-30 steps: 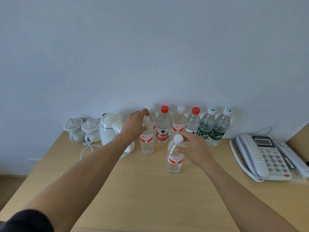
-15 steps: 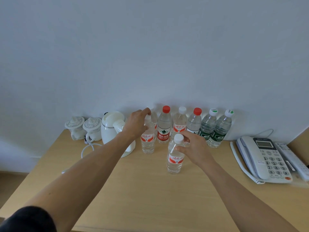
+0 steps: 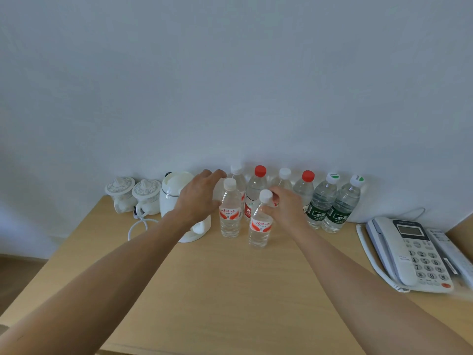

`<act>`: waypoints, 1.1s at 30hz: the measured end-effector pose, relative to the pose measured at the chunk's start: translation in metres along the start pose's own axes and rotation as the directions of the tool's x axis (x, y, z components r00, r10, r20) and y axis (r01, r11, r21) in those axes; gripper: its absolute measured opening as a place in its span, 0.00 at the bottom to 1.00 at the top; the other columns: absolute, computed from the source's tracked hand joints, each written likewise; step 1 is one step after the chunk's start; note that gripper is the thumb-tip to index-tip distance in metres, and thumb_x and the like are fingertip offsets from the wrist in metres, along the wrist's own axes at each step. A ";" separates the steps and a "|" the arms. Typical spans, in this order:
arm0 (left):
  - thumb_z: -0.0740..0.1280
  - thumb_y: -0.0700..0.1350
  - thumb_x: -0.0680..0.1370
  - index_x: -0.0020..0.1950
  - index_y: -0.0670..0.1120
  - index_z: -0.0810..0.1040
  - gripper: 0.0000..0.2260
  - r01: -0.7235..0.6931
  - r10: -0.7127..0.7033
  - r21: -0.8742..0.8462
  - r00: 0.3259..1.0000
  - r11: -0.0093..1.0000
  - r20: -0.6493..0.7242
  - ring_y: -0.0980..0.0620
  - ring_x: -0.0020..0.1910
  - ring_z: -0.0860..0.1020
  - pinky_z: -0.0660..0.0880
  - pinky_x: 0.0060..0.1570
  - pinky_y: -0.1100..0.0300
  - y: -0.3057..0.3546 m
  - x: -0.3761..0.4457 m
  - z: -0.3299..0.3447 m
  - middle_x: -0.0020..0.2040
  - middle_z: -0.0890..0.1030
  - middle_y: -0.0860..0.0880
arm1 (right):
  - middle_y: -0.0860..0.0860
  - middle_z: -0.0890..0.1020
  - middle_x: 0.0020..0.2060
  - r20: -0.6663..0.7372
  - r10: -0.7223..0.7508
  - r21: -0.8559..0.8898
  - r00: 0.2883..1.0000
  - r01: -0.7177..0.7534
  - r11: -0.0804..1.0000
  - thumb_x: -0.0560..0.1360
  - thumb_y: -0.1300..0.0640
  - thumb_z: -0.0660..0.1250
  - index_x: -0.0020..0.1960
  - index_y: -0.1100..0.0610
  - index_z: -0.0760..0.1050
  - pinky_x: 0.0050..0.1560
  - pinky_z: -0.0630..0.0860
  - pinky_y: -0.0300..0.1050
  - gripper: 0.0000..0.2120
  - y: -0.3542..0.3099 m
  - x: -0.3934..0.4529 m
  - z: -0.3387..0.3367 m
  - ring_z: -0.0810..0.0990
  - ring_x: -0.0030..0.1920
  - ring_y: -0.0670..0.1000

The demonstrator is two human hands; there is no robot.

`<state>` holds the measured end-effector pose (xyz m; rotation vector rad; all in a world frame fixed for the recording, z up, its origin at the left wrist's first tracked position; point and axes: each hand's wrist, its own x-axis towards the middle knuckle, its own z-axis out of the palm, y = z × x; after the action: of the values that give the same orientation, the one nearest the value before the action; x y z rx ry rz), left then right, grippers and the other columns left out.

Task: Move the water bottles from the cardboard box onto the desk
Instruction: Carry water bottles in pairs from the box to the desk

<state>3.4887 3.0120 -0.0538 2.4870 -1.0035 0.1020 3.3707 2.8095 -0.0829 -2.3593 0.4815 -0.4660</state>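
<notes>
Head cam: I see eight water bottles upright on the desk [image 3: 230,290]. Front bottle [image 3: 259,221] stands nearest me – right hand [image 3: 289,208] pinches its neck just under the white cap. Second bottle [image 3: 229,211] stands just left of it; left hand [image 3: 198,196] hovers beside it, fingers relaxed, gripping nothing. Six more line the wall behind. White kettle [image 3: 176,198] & two lidded cups [image 3: 133,194] sit left, phone [image 3: 409,254] right.

Near half of counter [image 3: 217,290] bare. Back edge blocked by bottle row [image 3: 304,190] along wall. Left blocked by kettle [image 3: 176,198] and two lidded cups [image 3: 133,196]; right by telephone [image 3: 409,254]. Two bottles [image 3: 230,213] stand forward of row.
</notes>
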 end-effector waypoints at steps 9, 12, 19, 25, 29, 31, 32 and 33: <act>0.74 0.43 0.73 0.71 0.51 0.70 0.28 0.016 -0.016 0.003 0.999 1.000 0.047 0.47 0.53 0.76 0.75 0.46 0.54 -0.004 -0.006 -0.005 0.61 0.75 0.47 | 0.54 0.78 0.43 -0.025 -0.025 -0.094 0.999 0.023 0.995 0.69 0.60 0.77 0.59 0.56 0.80 0.38 0.61 0.41 0.19 -0.015 0.030 0.014 0.72 0.42 0.51; 0.75 0.44 0.74 0.72 0.50 0.70 0.29 0.023 -0.022 -0.023 0.998 0.999 0.064 0.46 0.56 0.78 0.73 0.48 0.56 0.002 0.001 -0.001 0.61 0.77 0.47 | 0.55 0.77 0.42 -0.027 -0.031 -0.090 0.999 0.029 0.996 0.69 0.60 0.77 0.58 0.56 0.80 0.36 0.61 0.37 0.19 -0.014 0.030 0.016 0.72 0.42 0.51; 0.71 0.47 0.79 0.72 0.48 0.73 0.22 0.107 -0.101 -0.081 0.992 0.991 0.071 0.43 0.56 0.80 0.74 0.52 0.55 0.023 0.029 0.017 0.57 0.82 0.42 | 0.51 0.81 0.48 -0.008 0.017 -0.029 1.000 -0.017 0.999 0.69 0.60 0.78 0.61 0.57 0.79 0.48 0.69 0.41 0.22 -0.007 0.029 0.011 0.77 0.47 0.51; 0.72 0.43 0.78 0.65 0.47 0.79 0.16 0.147 -0.141 -0.132 0.989 0.980 0.055 0.44 0.53 0.80 0.74 0.50 0.58 0.029 0.042 0.025 0.58 0.82 0.43 | 0.52 0.81 0.47 0.008 -0.016 -0.062 1.000 0.016 0.998 0.69 0.60 0.77 0.60 0.58 0.79 0.47 0.68 0.42 0.20 -0.009 0.028 0.010 0.78 0.47 0.52; 0.72 0.43 0.78 0.64 0.47 0.79 0.15 0.148 -0.142 -0.145 0.989 0.978 0.051 0.44 0.53 0.80 0.74 0.50 0.58 0.028 0.043 0.027 0.57 0.82 0.43 | 0.51 0.81 0.47 0.003 -0.008 -0.046 1.000 0.008 0.999 0.69 0.60 0.78 0.60 0.58 0.79 0.48 0.68 0.41 0.20 -0.007 0.028 0.010 0.78 0.47 0.51; 0.72 0.43 0.77 0.64 0.47 0.80 0.15 0.156 -0.151 -0.162 0.988 0.974 0.044 0.44 0.52 0.80 0.74 0.49 0.57 0.026 0.042 0.026 0.55 0.82 0.42 | 0.52 0.81 0.47 0.001 -0.011 -0.064 1.000 0.011 0.998 0.69 0.59 0.78 0.60 0.58 0.79 0.47 0.67 0.40 0.20 -0.007 0.029 0.011 0.77 0.46 0.50; 0.72 0.43 0.77 0.64 0.47 0.80 0.15 0.160 -0.155 -0.167 0.987 0.973 0.043 0.44 0.51 0.80 0.74 0.48 0.57 0.025 0.041 0.026 0.54 0.82 0.42 | 0.51 0.81 0.47 0.001 -0.012 -0.071 1.000 0.012 0.997 0.69 0.59 0.78 0.60 0.58 0.79 0.47 0.66 0.40 0.21 -0.007 0.029 0.012 0.77 0.46 0.50; 0.72 0.42 0.77 0.64 0.46 0.80 0.15 0.163 -0.159 -0.170 0.986 0.972 0.041 0.43 0.51 0.80 0.75 0.49 0.56 0.024 0.041 0.025 0.54 0.82 0.42 | 0.51 0.81 0.47 0.000 -0.011 -0.073 1.000 0.011 0.997 0.69 0.59 0.78 0.60 0.57 0.78 0.47 0.65 0.40 0.21 -0.007 0.029 0.013 0.77 0.47 0.50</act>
<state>3.4999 2.9597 -0.0579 2.4044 -0.7817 -0.0677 3.4033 2.8077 -0.0814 -2.4329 0.4932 -0.4612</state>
